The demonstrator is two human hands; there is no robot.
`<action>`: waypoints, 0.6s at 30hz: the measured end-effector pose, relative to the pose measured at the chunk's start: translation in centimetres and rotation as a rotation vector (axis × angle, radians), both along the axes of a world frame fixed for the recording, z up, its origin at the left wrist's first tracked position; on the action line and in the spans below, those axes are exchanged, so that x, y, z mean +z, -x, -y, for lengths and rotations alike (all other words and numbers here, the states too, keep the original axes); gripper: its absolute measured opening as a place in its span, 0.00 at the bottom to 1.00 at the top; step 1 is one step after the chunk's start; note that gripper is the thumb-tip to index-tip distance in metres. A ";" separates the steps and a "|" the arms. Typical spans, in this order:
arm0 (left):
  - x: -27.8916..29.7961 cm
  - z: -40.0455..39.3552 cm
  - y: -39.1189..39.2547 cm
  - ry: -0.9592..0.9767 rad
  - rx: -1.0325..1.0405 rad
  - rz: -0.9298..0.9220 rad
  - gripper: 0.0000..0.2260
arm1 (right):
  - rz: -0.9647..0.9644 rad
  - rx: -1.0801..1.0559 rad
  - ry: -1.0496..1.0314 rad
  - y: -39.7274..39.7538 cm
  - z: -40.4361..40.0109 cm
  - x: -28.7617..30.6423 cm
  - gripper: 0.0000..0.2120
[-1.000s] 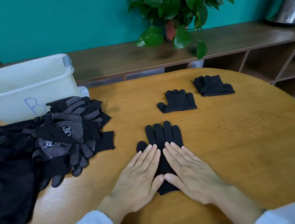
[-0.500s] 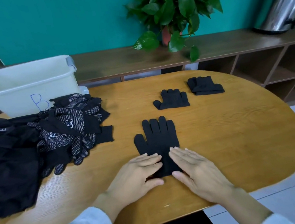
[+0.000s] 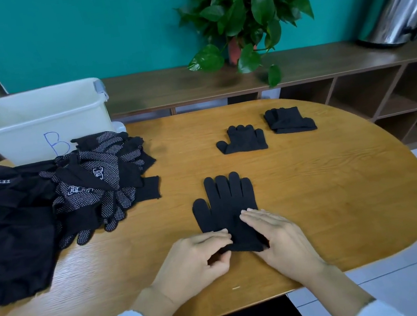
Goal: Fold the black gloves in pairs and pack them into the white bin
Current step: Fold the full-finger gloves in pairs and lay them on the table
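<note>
A big wooden table (image 3: 329, 207) fills most of the frame. At the upper left, the white bin (image 3: 36, 123) sits on its far edge, with a blue letter B on its side. Just in front of the bin, at the left, lies a messy pile of black gloves (image 3: 103, 183) with white dots, resting partly on some black cloth (image 3: 7, 239).

In the middle of the frame a black glove (image 3: 226, 203) lies flat, fingers pointing away from the person. The left hand (image 3: 195, 261) pinches the glove's cuff edge between thumb and curled fingers. The right hand (image 3: 280, 238) lies open and flat on the cuff's right side, fingers straight, gripping nothing.

Farther back, right of center, a flat glove (image 3: 242, 141) lies near a smaller folded pair (image 3: 289, 119).
</note>
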State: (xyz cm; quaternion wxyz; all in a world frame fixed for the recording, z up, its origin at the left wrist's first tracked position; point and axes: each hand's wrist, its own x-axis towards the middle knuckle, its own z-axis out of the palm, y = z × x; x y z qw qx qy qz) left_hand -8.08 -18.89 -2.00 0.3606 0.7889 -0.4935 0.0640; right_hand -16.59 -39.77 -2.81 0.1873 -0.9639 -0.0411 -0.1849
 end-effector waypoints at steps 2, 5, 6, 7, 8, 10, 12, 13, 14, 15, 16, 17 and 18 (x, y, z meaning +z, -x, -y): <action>0.2 -0.4 0.0 -0.059 0.021 0.001 0.18 | 0.032 -0.022 -0.032 0.0 0.2 -0.4 0.31; 0.3 -1.0 -0.7 -0.193 0.064 -0.061 0.30 | 0.082 -0.060 -0.134 0.1 0.3 -0.5 0.28; 0.3 -1.0 -0.9 -0.197 0.075 -0.083 0.30 | 0.092 -0.076 -0.183 0.1 0.3 -0.5 0.27; 0.4 -0.8 -1.0 -0.180 0.088 -0.097 0.28 | 0.096 -0.095 -0.234 0.0 0.3 -0.4 0.25; 0.5 -0.5 -1.2 -0.148 0.106 -0.106 0.25 | 0.095 -0.120 -0.287 -0.1 0.3 -0.2 0.23; 0.5 0.4 -1.7 -0.081 0.178 -0.136 0.19 | 0.081 -0.204 -0.402 -0.5 0.1 0.2 0.18; 0.3 1.6 -2.2 -0.005 0.272 -0.151 0.15 | 0.077 -0.318 -0.530 -1.2 -0.2 0.6 0.12; 0.1 2.2 -2.4 0.036 0.319 -0.165 0.14 | 0.082 -0.372 -0.566 -1.7 -0.2 0.8 0.12; 0.0 2.9 -2.6 0.077 0.364 -0.181 0.13 | 0.087 -0.413 -0.571 -2.2 -0.2 0.9 0.12; -0.1 3.5 -2.7 0.101 0.410 -0.190 0.13 | 0.085 -0.442 -0.562 -2.7 -0.2 1.0 0.13; -0.2 4.1 -2.9 0.115 0.448 -0.191 0.13 | 0.080 -0.461 -0.554 -3.1 -0.1 1.0 0.13; -0.2 4.6 -3.0 0.115 0.480 -0.190 0.14 | 0.077 -0.475 -0.547 -3.5 -0.1 1.0 0.13; -0.3 5.1 -3.2 0.112 0.505 -0.190 0.15 | 0.083 -0.485 -0.539 -3.9 -0.1 1.0 0.13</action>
